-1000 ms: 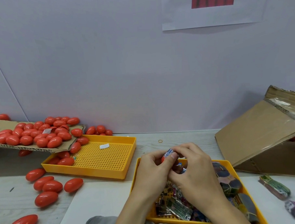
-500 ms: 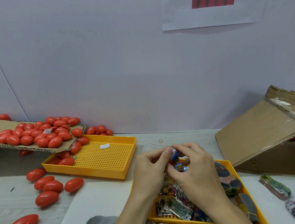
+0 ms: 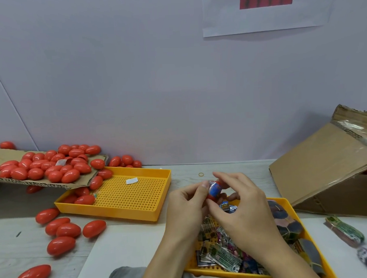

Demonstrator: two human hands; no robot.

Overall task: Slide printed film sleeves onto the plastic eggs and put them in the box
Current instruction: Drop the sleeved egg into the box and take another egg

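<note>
Fingers of left hand [image 3: 186, 204] and right hand [image 3: 242, 207] pinching one red plastic egg [image 3: 214, 191] in blue printed film sleeve [image 3: 214, 189], centre frame, above yellow plastic tray [image 3: 286, 203] of flat printed sleeves [image 3: 222, 253]

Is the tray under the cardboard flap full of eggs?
No, the yellow tray under the cardboard flap holds only a few red eggs in its left corner; most of its perforated floor is bare.

Sleeve [image 3: 214, 189] further down egg [image 3: 213, 196] — seemingly — hands lifted.
</note>
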